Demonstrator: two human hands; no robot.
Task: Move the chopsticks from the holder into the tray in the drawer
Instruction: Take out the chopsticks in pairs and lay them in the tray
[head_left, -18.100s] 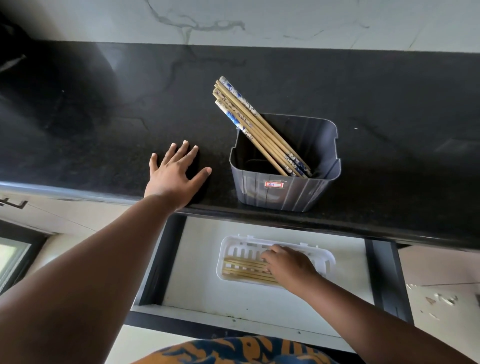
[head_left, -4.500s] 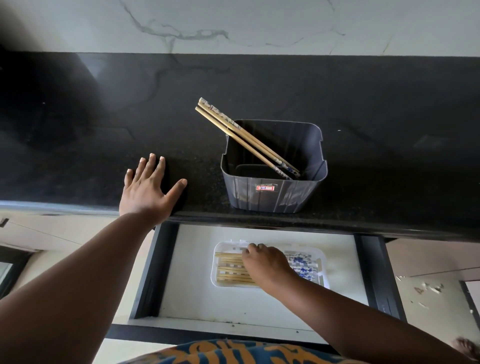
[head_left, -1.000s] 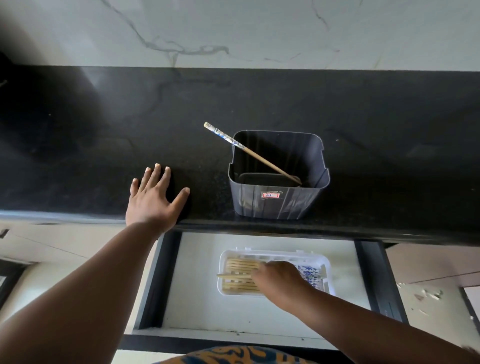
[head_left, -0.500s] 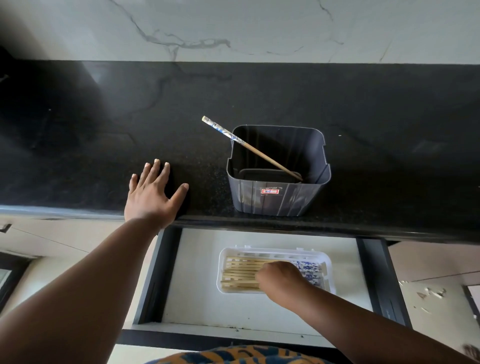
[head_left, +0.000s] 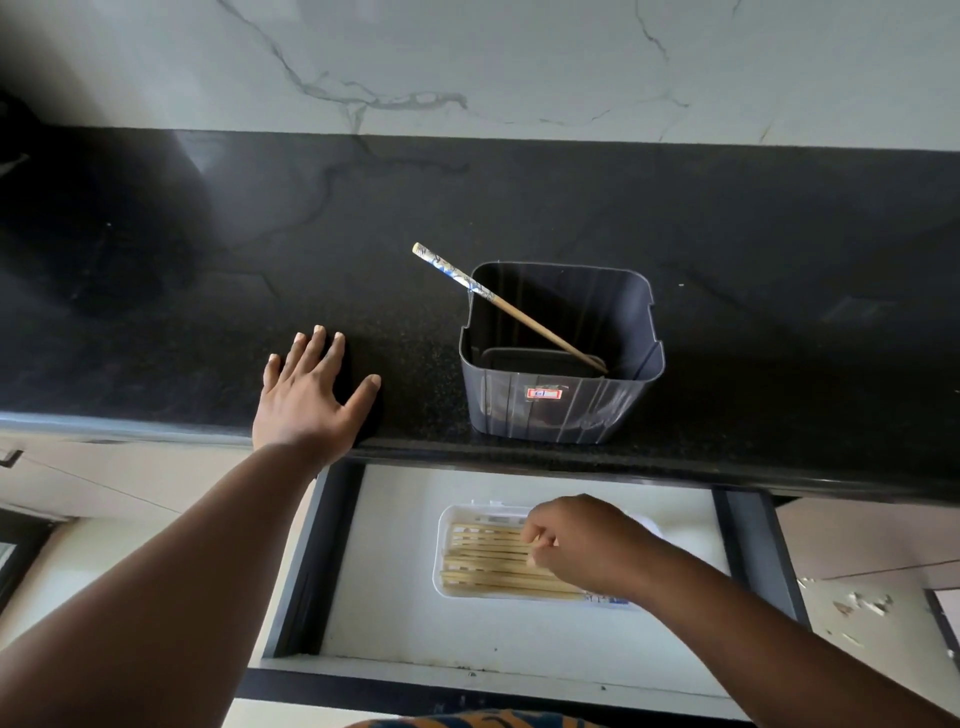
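At the near edge, a strip of orange and blue patterned cloth (head_left: 467, 719) shows at the bottom of the view. Just beyond it the drawer (head_left: 395, 623) stands pulled out under the counter (head_left: 779, 291), pale inside with dark side rails. A white tray (head_left: 441, 561) lies in the drawer, and a row of wooden chopsticks (head_left: 488, 564) lies flat in it, side by side, running left to right. The right hand (head_left: 582, 545) hovers over the right part of the tray with its fingers curled in loosely; whether it grips a chopstick cannot be told, as the fingers hide what is under them.

Farther on, the left hand (head_left: 311, 395) lies open and flat on the black counter near its front edge, fingers spread, holding nothing. To its right a grey square holder (head_left: 561, 410) with a small red label stands on the counter. One last chopstick (head_left: 493, 299) leans in it, its blue-patterned end sticking out over the back left corner. Behind rises a white marbled wall (head_left: 519, 62).
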